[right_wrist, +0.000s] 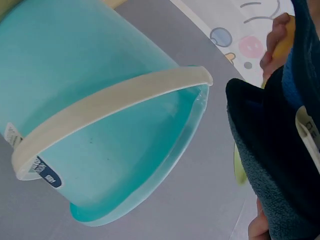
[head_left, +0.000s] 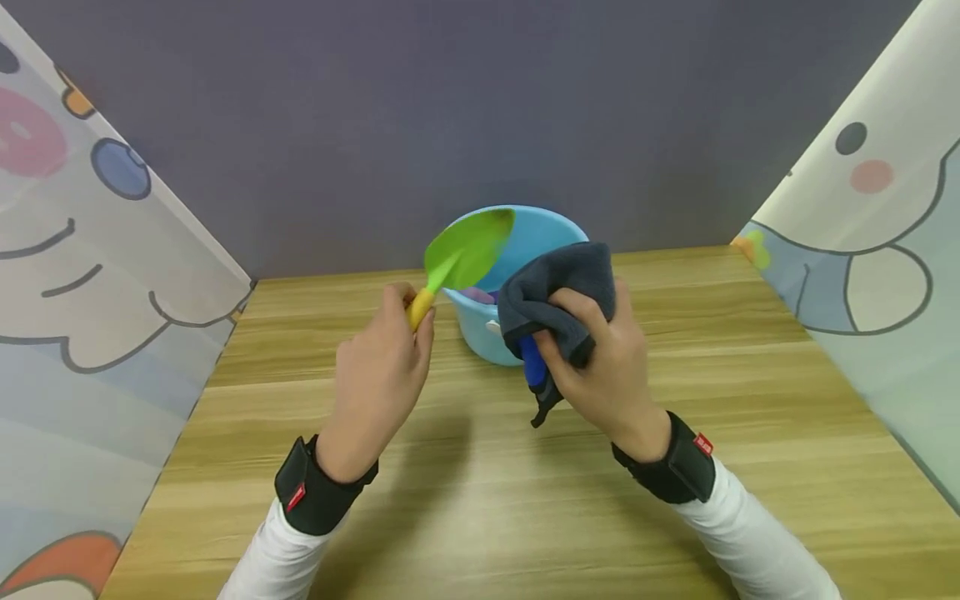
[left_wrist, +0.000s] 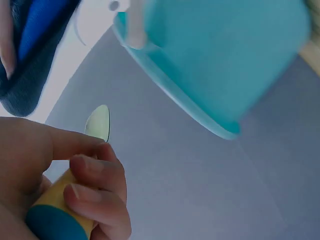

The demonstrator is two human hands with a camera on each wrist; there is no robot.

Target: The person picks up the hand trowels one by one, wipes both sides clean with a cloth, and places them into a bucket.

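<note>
In the head view, my left hand (head_left: 378, 367) grips the yellow handle of a toy shovel (head_left: 467, 250). Its green blade points up and overlaps the bucket's rim from this angle. The left wrist view shows a blue end on the shovel's handle (left_wrist: 57, 222) and fingers curled round it. My right hand (head_left: 611, 371) holds a bunched dark grey cloth (head_left: 558, 292) before the bucket's right side. Something blue (head_left: 533, 362) shows under the cloth; whether it belongs to it I cannot tell. Between and beyond both hands stands a light blue bucket (head_left: 480, 327).
Something purple (head_left: 477, 295) lies inside the bucket, mostly hidden. A white handle (right_wrist: 115, 102) hangs across the bucket's side. The wood-grain table (head_left: 480, 517) meets a dark grey wall (head_left: 360, 125) behind. Cartoon-printed panels (head_left: 885, 250) flank the table.
</note>
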